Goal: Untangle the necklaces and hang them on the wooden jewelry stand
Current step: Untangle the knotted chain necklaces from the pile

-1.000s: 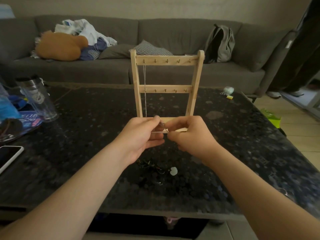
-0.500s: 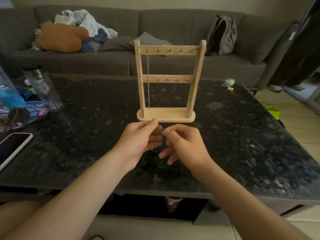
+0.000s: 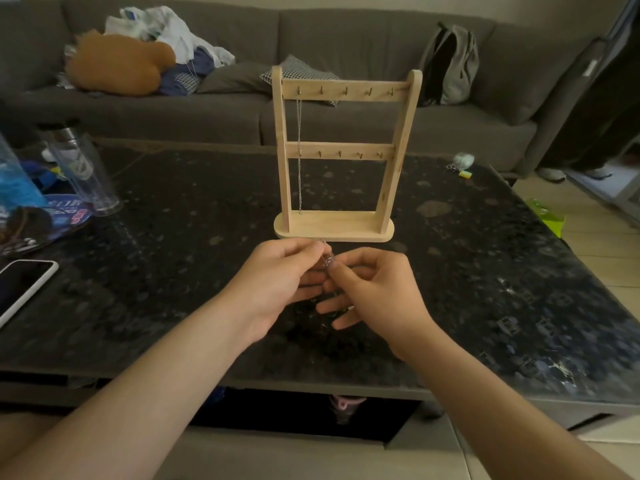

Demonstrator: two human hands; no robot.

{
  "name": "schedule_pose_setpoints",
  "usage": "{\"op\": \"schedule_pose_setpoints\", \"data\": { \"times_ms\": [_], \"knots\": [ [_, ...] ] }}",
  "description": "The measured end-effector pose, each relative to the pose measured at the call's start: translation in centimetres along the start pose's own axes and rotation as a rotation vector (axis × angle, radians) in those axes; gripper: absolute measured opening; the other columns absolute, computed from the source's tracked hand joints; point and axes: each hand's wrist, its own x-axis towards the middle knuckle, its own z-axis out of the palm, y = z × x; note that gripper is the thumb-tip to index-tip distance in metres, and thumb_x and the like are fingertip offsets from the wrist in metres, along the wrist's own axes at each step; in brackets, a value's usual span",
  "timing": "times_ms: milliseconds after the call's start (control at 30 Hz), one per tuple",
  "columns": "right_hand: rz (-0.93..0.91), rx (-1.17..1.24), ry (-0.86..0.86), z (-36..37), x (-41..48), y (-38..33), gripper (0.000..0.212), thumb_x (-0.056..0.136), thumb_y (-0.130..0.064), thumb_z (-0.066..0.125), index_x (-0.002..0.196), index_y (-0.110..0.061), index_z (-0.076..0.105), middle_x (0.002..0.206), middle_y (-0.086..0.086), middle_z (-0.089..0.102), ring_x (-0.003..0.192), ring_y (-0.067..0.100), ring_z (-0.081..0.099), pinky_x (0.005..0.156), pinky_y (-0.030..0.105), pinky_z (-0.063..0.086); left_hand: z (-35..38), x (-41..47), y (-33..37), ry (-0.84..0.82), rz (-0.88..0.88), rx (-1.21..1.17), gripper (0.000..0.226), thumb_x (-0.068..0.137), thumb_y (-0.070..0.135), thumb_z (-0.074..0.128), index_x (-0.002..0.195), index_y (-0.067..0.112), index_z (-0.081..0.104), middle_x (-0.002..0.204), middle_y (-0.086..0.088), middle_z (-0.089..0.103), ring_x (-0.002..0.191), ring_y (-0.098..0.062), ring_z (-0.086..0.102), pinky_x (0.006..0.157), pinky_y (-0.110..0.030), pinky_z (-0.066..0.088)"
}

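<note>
Head view: the left hand [image 3: 277, 282] and right hand [image 3: 377, 296] meet just in front of the wooden stand [image 3: 343, 152], both pinching a small tangled chain [image 3: 328, 260] between their fingertips. Another chain [image 3: 299, 157] hangs from the top-left peg. The stand is on a dark stone table [image 3: 485, 271], with a phone [image 3: 20, 285] near the left edge and a sofa [image 3: 346, 39] behind.
</note>
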Motion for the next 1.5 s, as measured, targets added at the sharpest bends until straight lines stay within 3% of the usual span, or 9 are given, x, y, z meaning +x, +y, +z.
{"op": "schedule_pose_setpoints", "data": {
  "times_ms": [267,433,567,667,767,900,1133,1300,1500],
  "knots": [
    [-0.152,-0.146,0.106,-0.2,-0.4,-0.6,0.006,0.096,-0.011,0.076,0.09,-0.01,0.075,0.075,0.005,0.079,0.066,0.018,0.08,0.057,0.039,0.066,0.1,-0.5,0.6,0.02,0.093,0.076,0.007,0.097,0.011,0.076,0.103,0.014,0.08,0.104,-0.007,0.082,0.106,-0.022,0.078,0.104,-0.046,0.059],
    [-0.447,-0.483,0.259,-0.2,-0.4,-0.1,0.014,0.087,-0.014,0.082,0.079,-0.02,0.072,0.064,-0.011,0.069,0.064,0.003,0.068,0.061,0.015,0.055,-0.3,-0.3,0.1,0.124,0.18,-0.013,0.015,0.098,0.001,0.073,0.094,0.01,0.063,0.099,-0.012,0.079,0.09,-0.023,0.078,0.096,-0.047,0.065],
    [-0.591,-0.54,0.291,-0.3,-0.4,0.3,0.014,0.086,-0.013,0.081,0.079,-0.019,0.071,0.066,-0.015,0.064,0.065,0.006,0.064,0.06,0.015,0.052,-0.3,-0.5,0.4,0.05,0.177,0.11,0.03,0.104,0.0,0.062,0.111,0.021,0.081,0.106,-0.011,0.078,0.102,-0.028,0.078,0.098,-0.045,0.064],
    [-0.648,-0.575,0.313,-0.6,0.0,0.5,0.016,0.086,-0.013,0.082,0.079,-0.018,0.069,0.068,-0.014,0.063,0.063,0.007,0.062,0.059,0.016,0.05,0.0,-0.7,0.5,0.013,0.146,0.226,0.033,0.102,0.007,0.059,0.101,0.026,0.086,0.103,-0.006,0.081,0.106,-0.024,0.077,0.103,-0.048,0.061],
    [-0.662,-0.571,0.307,-0.7,0.4,0.6,0.015,0.088,-0.015,0.081,0.079,-0.017,0.069,0.068,-0.013,0.064,0.062,0.008,0.062,0.058,0.019,0.051,-0.1,-0.7,0.7,0.035,0.174,0.263,0.024,0.102,0.021,0.065,0.095,0.026,0.087,0.094,-0.006,0.079,0.102,-0.021,0.075,0.101,-0.045,0.06],
    [-0.636,-0.553,0.299,-0.6,0.6,0.7,0.014,0.088,-0.015,0.08,0.079,-0.019,0.07,0.07,-0.012,0.065,0.064,0.008,0.063,0.059,0.022,0.054,-0.3,-0.5,0.7,0.048,0.29,0.317,0.013,0.1,0.021,0.074,0.095,0.027,0.085,0.091,0.009,0.08,0.088,0.0,0.073,0.083,-0.023,0.054],
    [-0.57,-0.546,0.245,-0.9,0.8,0.5,0.012,0.087,-0.017,0.08,0.079,-0.024,0.074,0.074,-0.014,0.064,0.069,0.009,0.062,0.061,0.013,0.046,-0.8,0.1,0.4,0.043,0.447,0.537,0.01,0.099,0.026,0.075,0.093,0.03,0.083,0.091,0.012,0.08,0.091,-0.008,0.075,0.088,-0.034,0.061],
    [-0.56,-0.543,0.254,-1.1,0.9,0.5,0.007,0.088,-0.018,0.083,0.088,-0.024,0.079,0.083,-0.015,0.066,0.08,0.002,0.064,0.066,0.008,0.046,-1.1,0.4,0.3,0.049,0.477,0.599,0.012,0.1,0.026,0.074,0.092,0.031,0.08,0.091,0.014,0.078,0.088,-0.005,0.073,0.082,-0.028,0.061],
    [-0.471,-0.429,0.202,-1.4,0.8,0.4,0.015,0.097,-0.015,0.072,0.108,-0.024,0.077,0.082,-0.011,0.073,0.071,0.008,0.071,0.064,0.017,0.056,-1.2,0.7,-0.2,0.043,0.486,0.7,0.015,0.107,0.029,0.064,0.097,0.035,0.072,0.088,0.015,0.071,0.087,-0.005,0.069,0.08,-0.028,0.056]
  ]
}}
